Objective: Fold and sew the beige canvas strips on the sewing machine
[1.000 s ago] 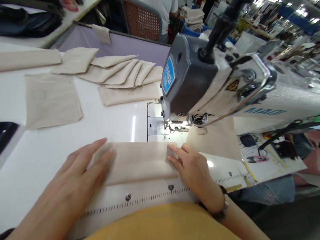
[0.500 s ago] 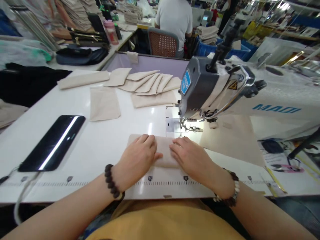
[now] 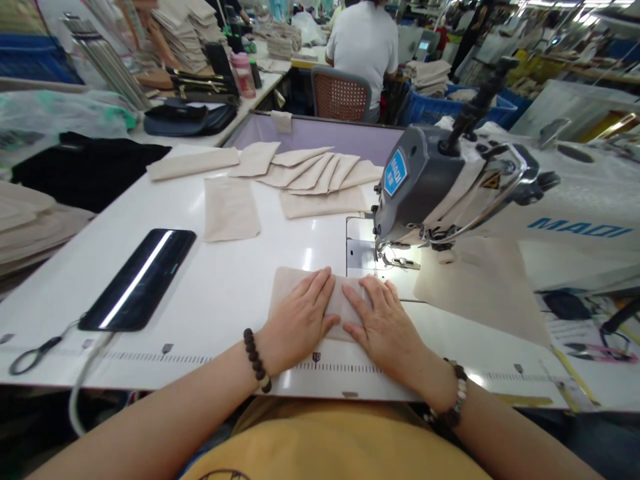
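A folded beige cloth piece [image 3: 285,283] lies on the white table [image 3: 215,293], just in front of the sewing machine [image 3: 450,187]. My left hand [image 3: 300,317] lies flat on its middle, fingers stretched out toward the machine. My right hand [image 3: 387,323] presses flat on its right end, fingers spread, close below the needle and presser foot [image 3: 395,260]. Neither hand grips anything. Each wrist wears a bead bracelet.
A black phone [image 3: 140,277] lies at the left, with scissors [image 3: 33,353] near the front edge. Several beige cloth pieces [image 3: 305,173] are fanned at the back, one single piece [image 3: 230,210] nearer. A seated person [image 3: 365,47] works beyond the table.
The view has pulled back and tilted up, bringing the phone and scissors into sight. Both hands slid together from the ends of the folded cloth and now lie flat side by side on it.
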### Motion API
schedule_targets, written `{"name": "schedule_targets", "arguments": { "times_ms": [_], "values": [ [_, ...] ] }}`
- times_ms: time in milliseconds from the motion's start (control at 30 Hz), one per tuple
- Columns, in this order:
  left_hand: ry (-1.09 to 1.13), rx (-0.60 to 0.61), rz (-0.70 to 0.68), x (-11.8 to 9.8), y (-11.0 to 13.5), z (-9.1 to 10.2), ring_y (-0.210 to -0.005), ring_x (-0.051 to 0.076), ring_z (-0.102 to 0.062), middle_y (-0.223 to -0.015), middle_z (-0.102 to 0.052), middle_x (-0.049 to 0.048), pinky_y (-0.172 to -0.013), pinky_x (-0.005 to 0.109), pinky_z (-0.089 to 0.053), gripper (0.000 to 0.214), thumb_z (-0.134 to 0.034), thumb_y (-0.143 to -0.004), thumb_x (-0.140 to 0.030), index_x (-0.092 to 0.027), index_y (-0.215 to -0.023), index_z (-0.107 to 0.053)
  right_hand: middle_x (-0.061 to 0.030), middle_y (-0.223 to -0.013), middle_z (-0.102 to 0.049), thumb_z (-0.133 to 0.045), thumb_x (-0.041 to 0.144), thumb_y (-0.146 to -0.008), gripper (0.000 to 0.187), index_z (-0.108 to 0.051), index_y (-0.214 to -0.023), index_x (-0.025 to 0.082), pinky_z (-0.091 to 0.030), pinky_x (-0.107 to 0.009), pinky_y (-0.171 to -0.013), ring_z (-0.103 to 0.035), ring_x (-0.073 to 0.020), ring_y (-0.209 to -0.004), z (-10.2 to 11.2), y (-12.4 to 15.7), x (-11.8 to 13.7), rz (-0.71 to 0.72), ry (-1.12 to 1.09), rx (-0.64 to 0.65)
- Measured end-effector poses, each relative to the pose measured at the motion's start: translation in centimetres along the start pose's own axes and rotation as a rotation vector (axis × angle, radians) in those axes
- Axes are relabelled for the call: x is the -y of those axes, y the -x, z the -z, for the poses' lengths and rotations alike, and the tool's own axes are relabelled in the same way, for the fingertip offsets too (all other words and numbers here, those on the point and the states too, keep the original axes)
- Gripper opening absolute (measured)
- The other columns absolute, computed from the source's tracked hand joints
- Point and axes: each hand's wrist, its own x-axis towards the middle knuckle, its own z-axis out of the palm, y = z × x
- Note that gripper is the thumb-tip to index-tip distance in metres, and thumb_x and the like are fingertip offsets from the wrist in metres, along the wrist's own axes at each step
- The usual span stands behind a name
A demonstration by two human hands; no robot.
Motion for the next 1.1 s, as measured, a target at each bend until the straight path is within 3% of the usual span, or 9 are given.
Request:
{"name": "schedule_targets", "arguments": {
  "times_ms": [133, 300, 400, 500, 600, 700, 900, 1000, 1100],
  "values": [
    [-0.084, 0.028, 0.078, 2.6, 1.6, 0.0, -0.133, 0.035, -0.024, -0.144, -0.027, 0.0227, -0.105, 0.051, -0.029, 0.075, -0.033, -0.086, -0.062, -0.003, -0.133, -0.035, -0.0162, -0.126, -0.040, -0.052, 0.041, -0.087, 0.050, -0.044, -0.131, 0.018, -0.025, -0.054, -0.104, -0.031, -0.0313, -0.123, 0.0, 0.0, 0.0, -0.015, -0.020, -0.002],
    [-0.204, -0.064, 0.171, 5.5, 4.0, 0.8, -0.131, 0.041, -0.025, -0.140, -0.029, 0.0292, -0.101, 0.058, -0.028, 0.082, -0.017, -0.087, -0.063, 0.003, -0.130, -0.038, -0.0162, -0.126, -0.040, -0.052, 0.041, -0.087, 0.052, -0.044, -0.132, 0.017, -0.024, -0.053, -0.105, -0.030, -0.0315, -0.124, 0.3, -0.1, 0.0, -0.025, -0.043, 0.017],
    [-0.228, -0.147, 0.148, 4.3, 4.7, 1.7, -0.125, 0.041, -0.033, -0.138, -0.031, 0.0296, -0.097, 0.057, -0.033, 0.066, -0.023, -0.093, -0.051, 0.001, -0.129, -0.039, -0.0162, -0.127, -0.040, -0.051, 0.042, -0.087, 0.052, -0.044, -0.132, 0.017, -0.023, -0.053, -0.105, -0.029, -0.0321, -0.125, 0.3, -0.2, 0.1, -0.034, -0.054, 0.025],
    [-0.125, -0.107, -0.038, 2.1, 4.4, 2.1, -0.108, 0.028, -0.051, -0.125, -0.050, 0.0171, -0.089, 0.042, -0.044, 0.042, -0.030, -0.095, -0.035, -0.011, -0.127, -0.043, -0.0156, -0.128, -0.042, -0.051, 0.043, -0.088, 0.052, -0.043, -0.132, 0.016, -0.022, -0.053, -0.105, -0.027, -0.0330, -0.126, 0.6, -0.1, 0.3, -0.042, -0.062, 0.015],
    [-0.050, -0.038, -0.069, 1.1, 2.5, 1.9, -0.099, 0.026, -0.054, -0.110, -0.058, 0.0132, -0.087, 0.041, -0.046, 0.042, -0.033, -0.094, -0.042, -0.011, -0.116, -0.051, -0.0145, -0.127, -0.046, -0.045, 0.036, -0.091, 0.046, -0.043, -0.130, 0.012, -0.020, -0.056, -0.103, -0.030, -0.0314, -0.124, 1.7, 0.0, 0.2, -0.052, -0.056, -0.012],
    [-0.052, -0.007, -0.017, 1.8, -1.1, 1.7, -0.105, 0.029, -0.052, -0.114, -0.055, 0.0165, -0.093, 0.045, -0.041, 0.049, -0.039, -0.090, -0.049, -0.007, -0.112, -0.052, -0.0129, -0.118, -0.054, -0.041, 0.023, -0.092, 0.029, -0.053, -0.116, 0.011, -0.031, -0.051, -0.095, -0.043, -0.0273, -0.111, 3.2, 0.0, -1.1, -0.039, -0.059, 0.026],
    [-0.168, 0.126, -0.078, 1.9, -8.4, 2.2, -0.121, 0.033, -0.042, -0.127, -0.047, 0.0189, -0.097, 0.048, -0.037, 0.041, -0.055, -0.086, -0.035, -0.007, -0.116, -0.050, -0.0104, -0.102, -0.057, -0.042, 0.019, -0.091, 0.023, -0.062, -0.103, 0.015, -0.039, -0.035, -0.079, -0.049, -0.0206, -0.087, 4.2, -1.3, -6.8, 0.249, -0.073, 0.065],
    [-0.094, 0.167, -0.180, 0.5, -9.7, 2.5, -0.107, 0.025, -0.053, -0.113, -0.055, 0.0136, -0.089, 0.036, -0.044, 0.020, -0.050, -0.088, -0.018, -0.010, -0.105, -0.055, -0.0081, -0.090, -0.054, -0.041, 0.024, -0.092, 0.025, -0.064, -0.102, 0.019, -0.037, -0.033, -0.073, -0.047, -0.0192, -0.080, 3.5, -1.7, -8.9, 0.311, -0.068, 0.025],
    [-0.032, 0.147, -0.199, -0.4, -9.7, 1.9, -0.101, 0.024, -0.055, -0.106, -0.057, 0.0127, -0.089, 0.037, -0.045, 0.018, -0.050, -0.088, -0.021, -0.010, -0.100, -0.057, -0.0063, -0.082, -0.052, -0.037, 0.025, -0.094, 0.029, -0.062, -0.106, 0.018, -0.035, -0.032, -0.069, -0.045, -0.0187, -0.075, 2.7, -1.7, -9.6, 0.341, -0.059, -0.014]
  ]
}}
